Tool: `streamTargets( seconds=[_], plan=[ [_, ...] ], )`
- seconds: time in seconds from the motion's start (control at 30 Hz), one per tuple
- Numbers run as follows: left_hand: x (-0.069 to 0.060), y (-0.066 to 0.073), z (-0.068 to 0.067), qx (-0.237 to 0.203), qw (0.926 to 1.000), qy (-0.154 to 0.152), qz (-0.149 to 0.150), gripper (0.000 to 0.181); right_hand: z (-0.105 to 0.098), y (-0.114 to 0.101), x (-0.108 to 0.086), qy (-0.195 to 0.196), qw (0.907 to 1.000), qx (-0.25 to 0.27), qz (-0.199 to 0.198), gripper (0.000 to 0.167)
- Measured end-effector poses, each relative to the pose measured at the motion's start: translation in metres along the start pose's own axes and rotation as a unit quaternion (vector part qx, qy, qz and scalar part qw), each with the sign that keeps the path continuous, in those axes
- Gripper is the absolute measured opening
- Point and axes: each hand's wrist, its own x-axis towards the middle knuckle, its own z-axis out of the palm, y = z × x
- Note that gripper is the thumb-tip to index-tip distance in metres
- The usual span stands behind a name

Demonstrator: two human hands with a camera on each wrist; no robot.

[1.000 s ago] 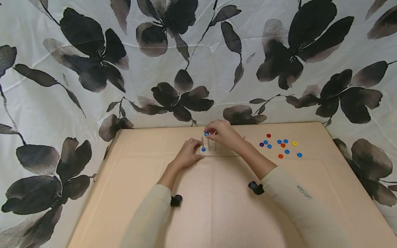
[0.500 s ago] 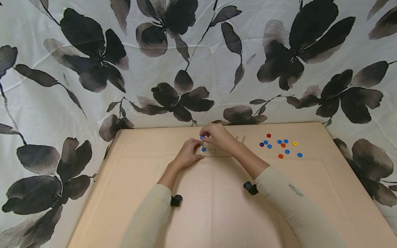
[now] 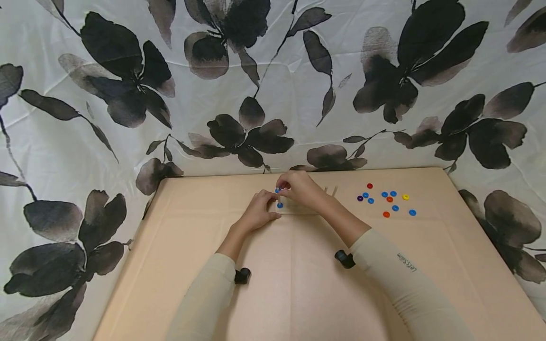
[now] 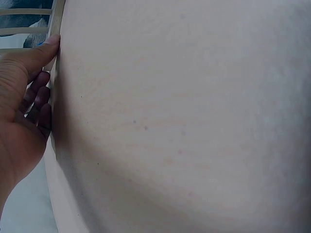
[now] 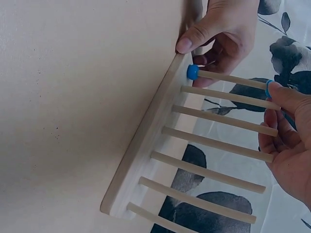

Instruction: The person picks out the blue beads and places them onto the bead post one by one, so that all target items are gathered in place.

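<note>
A wooden peg board (image 5: 148, 133) with a row of several upright pegs stands near the far edge of the table. A blue ring (image 5: 193, 72) sits at the foot of its leftmost peg. At that end, my left hand (image 3: 258, 210) holds the base between thumb and fingers; the left wrist view shows the thumb on the near side. My right hand (image 3: 300, 188) pinches a second blue ring (image 5: 268, 89) at the top of the same peg. The ring is partly hidden by the thumb, and the hand covers several pegs in the head view.
Several loose rings lie right of the board: blue ones (image 3: 412, 212), a yellow ring (image 3: 405, 197), a red ring (image 3: 369, 186), orange ones (image 3: 386, 214) and a dark purple ring (image 3: 360, 199). A floral cloth (image 3: 294, 90) hangs behind the table (image 3: 273, 284).
My right hand has moved left with the blue ring, bringing it to the top of the leftmost peg, then lowered it slightly. My left hand has stayed on the board's end.
</note>
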Motion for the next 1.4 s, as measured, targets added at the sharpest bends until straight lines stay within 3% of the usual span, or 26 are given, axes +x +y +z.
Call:
streamTargets(
  seconds=[0.23,0.6,1.0,1.4],
  plan=[
    [0.001,-0.001,0.001,0.005,1.0000,-0.002,-0.003,0.051,-0.003,0.001,-0.003,-0.004,0.9997,-0.002,0.024,0.012],
    [0.000,-0.002,0.002,-0.001,0.9999,-0.009,-0.012,0.054,-0.020,0.003,-0.023,0.029,0.9991,0.012,0.028,0.022],
    [-0.001,-0.004,0.004,-0.005,0.9998,-0.011,-0.014,0.055,-0.042,0.020,-0.065,0.076,0.9951,0.040,0.050,0.021],
    [-0.002,-0.001,0.001,-0.005,0.9998,-0.010,-0.015,0.053,-0.053,0.061,-0.116,0.120,0.9882,0.034,0.089,0.025]
  ],
)
